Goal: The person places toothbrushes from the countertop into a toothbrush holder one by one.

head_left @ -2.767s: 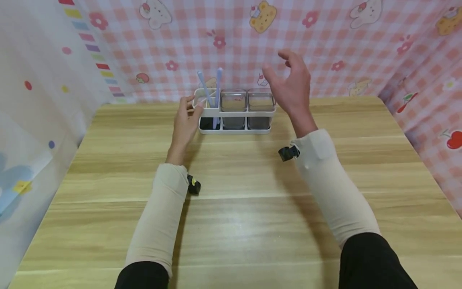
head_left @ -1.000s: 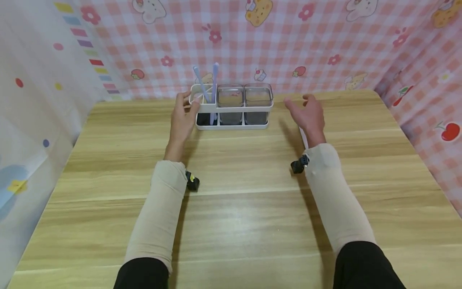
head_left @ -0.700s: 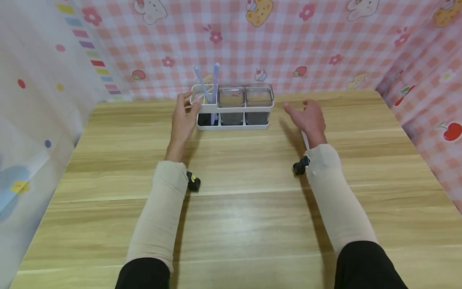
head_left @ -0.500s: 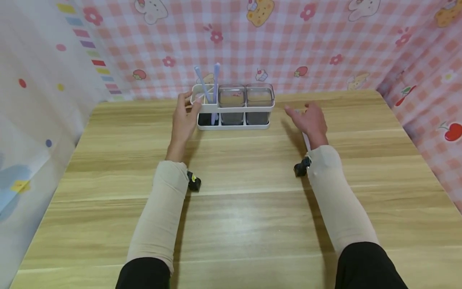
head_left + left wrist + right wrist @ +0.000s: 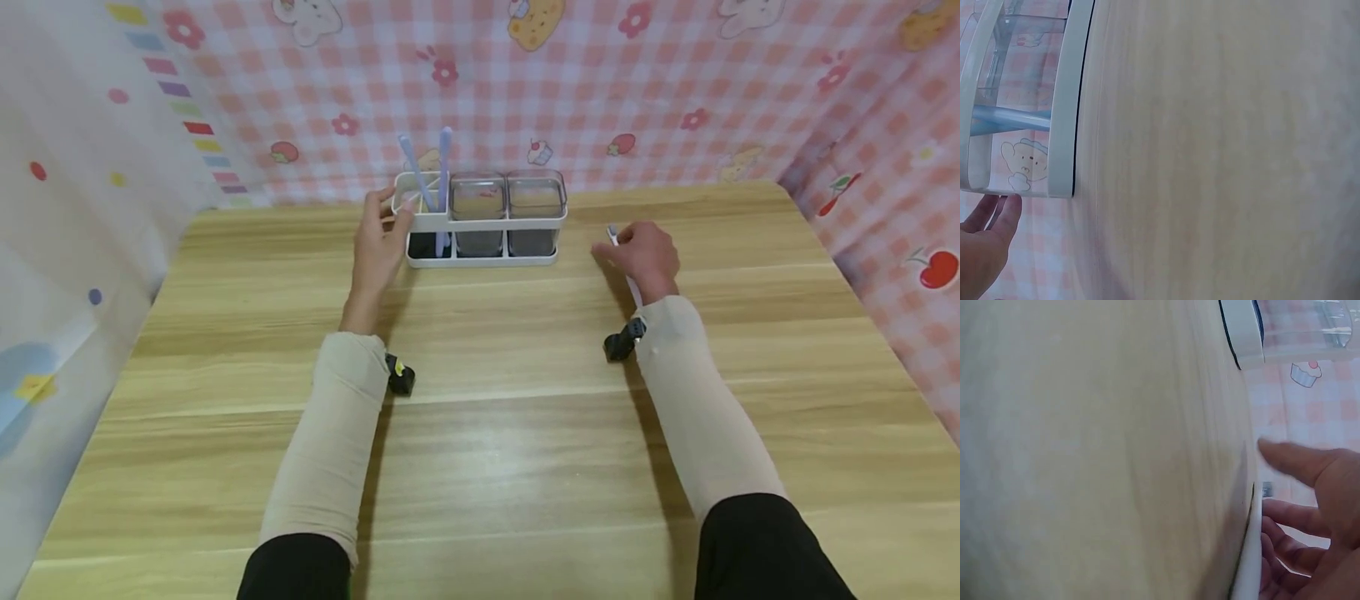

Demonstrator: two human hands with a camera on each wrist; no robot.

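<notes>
In the head view, a white toothbrush holder (image 5: 495,225) stands at the back of the table, with two clear cups in it. Two pale purple-blue toothbrushes (image 5: 445,158) stick up from its left section. My left hand (image 5: 378,250) holds the holder's left end, thumb at the front rim; in the left wrist view, fingertips (image 5: 1010,209) touch that end. Another toothbrush (image 5: 635,292) lies on the table to the right. My right hand (image 5: 647,257) is low over it, partly hiding it. The right wrist view shows the thumb (image 5: 1291,459) apart from the brush and the other fingers close beside it.
The wood-grain table (image 5: 480,467) reaches back to a pink checked cloth (image 5: 480,83) behind the holder. More printed cloth hangs at both sides. A small black camera (image 5: 624,340) sits on the right wrist, another black camera (image 5: 401,377) on the left.
My right hand has come down from beside the holder's right end to the toothbrush on the table. More of that brush's head shows now. My left hand has stayed at the holder.
</notes>
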